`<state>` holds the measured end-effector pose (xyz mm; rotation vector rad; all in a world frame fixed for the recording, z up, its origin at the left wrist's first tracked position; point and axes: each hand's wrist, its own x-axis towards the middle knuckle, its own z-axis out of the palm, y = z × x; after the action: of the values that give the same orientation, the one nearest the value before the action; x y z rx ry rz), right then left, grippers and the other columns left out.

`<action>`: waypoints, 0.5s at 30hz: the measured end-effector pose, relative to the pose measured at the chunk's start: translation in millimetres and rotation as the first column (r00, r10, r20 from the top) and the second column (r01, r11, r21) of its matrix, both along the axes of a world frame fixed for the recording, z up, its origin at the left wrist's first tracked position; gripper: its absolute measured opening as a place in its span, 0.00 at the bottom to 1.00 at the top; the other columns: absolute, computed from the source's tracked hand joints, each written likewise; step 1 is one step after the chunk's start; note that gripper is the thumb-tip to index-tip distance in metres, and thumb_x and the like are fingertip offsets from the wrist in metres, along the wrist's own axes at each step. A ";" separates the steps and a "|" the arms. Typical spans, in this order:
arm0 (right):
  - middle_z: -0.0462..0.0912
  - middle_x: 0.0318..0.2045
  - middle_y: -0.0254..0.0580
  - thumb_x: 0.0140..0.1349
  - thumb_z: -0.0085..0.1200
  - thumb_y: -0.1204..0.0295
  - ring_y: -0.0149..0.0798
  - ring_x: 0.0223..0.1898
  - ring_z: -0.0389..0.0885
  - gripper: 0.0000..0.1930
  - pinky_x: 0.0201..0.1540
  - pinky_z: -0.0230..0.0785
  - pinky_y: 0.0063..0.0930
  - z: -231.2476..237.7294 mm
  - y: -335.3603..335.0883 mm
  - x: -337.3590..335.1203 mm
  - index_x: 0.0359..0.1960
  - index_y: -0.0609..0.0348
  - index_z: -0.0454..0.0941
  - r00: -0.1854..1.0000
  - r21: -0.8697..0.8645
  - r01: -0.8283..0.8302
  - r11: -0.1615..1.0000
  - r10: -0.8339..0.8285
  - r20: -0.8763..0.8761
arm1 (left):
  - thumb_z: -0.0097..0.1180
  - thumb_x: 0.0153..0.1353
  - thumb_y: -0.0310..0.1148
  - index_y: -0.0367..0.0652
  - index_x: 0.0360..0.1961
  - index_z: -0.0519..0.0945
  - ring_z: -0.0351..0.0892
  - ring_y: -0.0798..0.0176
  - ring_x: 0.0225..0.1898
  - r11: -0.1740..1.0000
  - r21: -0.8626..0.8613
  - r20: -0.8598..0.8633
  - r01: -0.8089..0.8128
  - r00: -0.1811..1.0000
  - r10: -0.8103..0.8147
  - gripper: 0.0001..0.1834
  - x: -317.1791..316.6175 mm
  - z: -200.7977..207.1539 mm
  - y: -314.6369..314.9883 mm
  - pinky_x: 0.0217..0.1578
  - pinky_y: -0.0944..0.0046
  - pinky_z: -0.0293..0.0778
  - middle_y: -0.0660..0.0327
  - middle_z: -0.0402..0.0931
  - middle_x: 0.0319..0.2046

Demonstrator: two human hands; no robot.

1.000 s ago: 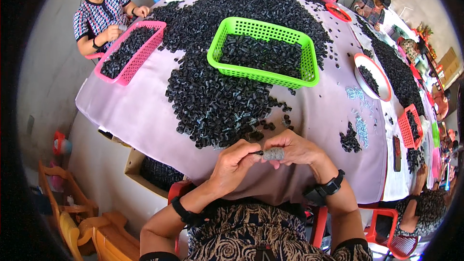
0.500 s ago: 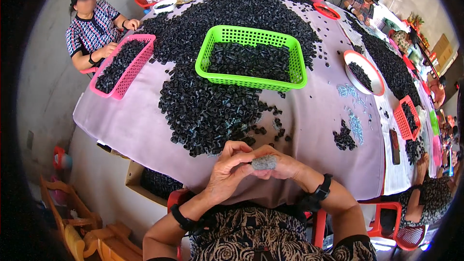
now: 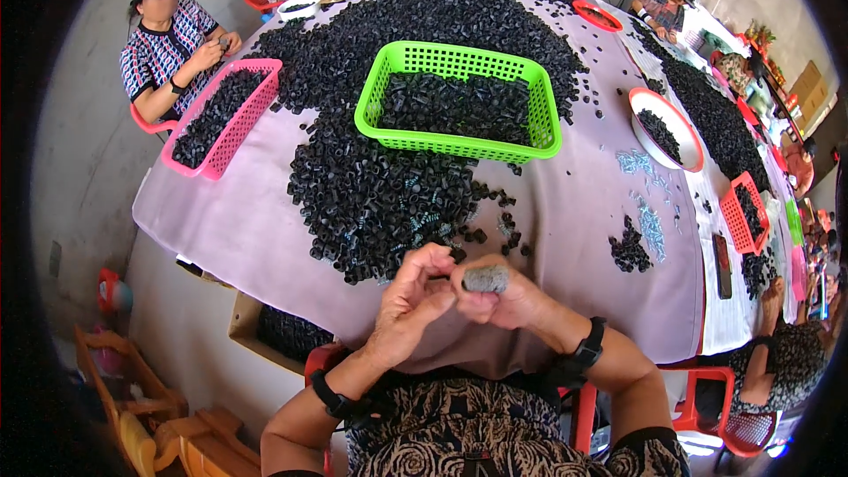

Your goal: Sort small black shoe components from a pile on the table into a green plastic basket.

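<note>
Close to the near table edge, my left hand (image 3: 413, 299) pinches a small black plastic part (image 3: 439, 278) between thumb and fingertips. Right beside it, my right hand (image 3: 512, 299) is closed with its fingers curled in; what they hold, if anything, is hidden. A grey fuzzy wrap (image 3: 486, 279) covers its thumb. Just beyond my hands spreads a pile of small black plastic parts (image 3: 380, 203), with pale metal springs (image 3: 411, 203) scattered among them. Behind that stands a bright green basket (image 3: 459, 146) holding more black pieces.
At the left is a pink basket (image 3: 238, 128) of black parts, with a person (image 3: 172, 49) seated by it. To the right are loose springs (image 3: 651, 231), a small black heap (image 3: 630, 247) and a red-rimmed white bowl (image 3: 693, 146). Other people sit around the table.
My hands have drawn slightly apart, and the black part now shows at my left fingertips. The person at the left has raised both hands from the basket toward the chest.
</note>
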<state>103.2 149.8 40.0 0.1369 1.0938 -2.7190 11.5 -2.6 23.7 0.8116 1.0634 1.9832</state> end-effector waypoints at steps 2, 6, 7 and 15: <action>0.64 0.15 0.23 0.62 0.53 0.59 0.20 0.13 0.56 0.15 0.15 0.42 0.17 13.0 16.6 -5.6 0.21 0.52 0.70 0.981 0.227 0.176 0.958 -0.190 0.039 | 0.51 0.59 0.24 0.41 0.55 0.69 0.67 0.66 0.51 0.999 -0.010 -0.030 -0.051 0.998 0.050 0.21 -7.9 4.3 0.3 0.51 0.61 0.66 0.63 0.67 0.48; 0.62 0.14 0.21 0.57 0.53 0.45 0.19 0.12 0.52 0.21 0.13 0.38 0.18 57.9 64.4 -38.0 0.25 0.50 0.72 0.859 0.439 0.414 0.798 -0.501 0.101 | 0.48 0.60 0.20 0.39 0.47 0.74 0.72 0.69 0.41 0.990 -0.057 -0.015 -0.125 0.992 0.125 0.14 -8.7 4.2 -2.6 0.41 0.65 0.72 0.63 0.70 0.43; 0.62 0.14 0.21 0.59 0.51 0.45 0.19 0.12 0.51 0.22 0.13 0.37 0.17 67.6 74.8 -56.7 0.27 0.51 0.72 0.893 0.380 0.369 0.848 -0.436 0.107 | 0.48 0.60 0.20 0.39 0.47 0.74 0.72 0.69 0.41 0.985 -0.065 -0.008 -0.159 0.987 0.158 0.14 -10.8 -2.6 -10.0 0.41 0.65 0.72 0.63 0.70 0.43; 0.72 0.18 0.27 0.63 0.49 0.63 0.19 0.14 0.60 0.12 0.15 0.49 0.15 76.9 75.7 -41.6 0.35 0.57 0.80 0.857 0.924 0.271 0.271 -0.505 -0.103 | 0.50 0.62 0.20 0.37 0.43 0.77 0.72 0.73 0.30 0.950 -0.195 -0.014 -0.243 0.969 0.245 0.09 -13.9 -3.3 -3.2 0.31 0.71 0.71 0.66 0.73 0.32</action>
<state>61.6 225.5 116.9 0.9705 2.6741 -1.8691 -2.4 -5.8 20.4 0.5860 1.3840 2.0405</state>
